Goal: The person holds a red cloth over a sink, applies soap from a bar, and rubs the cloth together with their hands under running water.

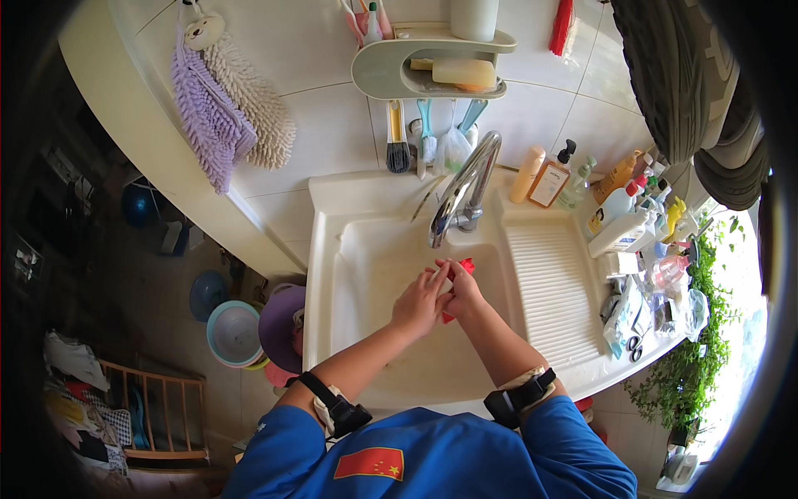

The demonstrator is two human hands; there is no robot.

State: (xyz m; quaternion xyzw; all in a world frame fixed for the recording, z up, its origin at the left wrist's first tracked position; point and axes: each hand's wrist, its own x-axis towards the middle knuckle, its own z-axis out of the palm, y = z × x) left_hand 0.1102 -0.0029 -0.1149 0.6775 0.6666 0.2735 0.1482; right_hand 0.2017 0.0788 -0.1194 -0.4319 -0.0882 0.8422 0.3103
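red item [466,266] mostly hidden by both hands, bottle labels too small

Wall above the basin: white tile. A purple chenille towel [209,116] hangs at upper left, a cream one [259,112] just beside it. A pale green wall shelf [432,62] carries a yellow bar of soap [464,73]; brushes [399,137] hang below it. A chrome tap [465,190] arches over the white sink [332,274], with a ribbed washboard slope [553,287] at its right. A crowd of bottles along the right ledge: a peach tube [526,175], an amber pump bottle [550,179], a white jug [623,233]. Scissors [634,345] lie near the ledge's front edge. Stacked plastic basins [235,333] sit on the floor at left, a wooden rack [162,407] beyond. Green plant [706,333] at far right.
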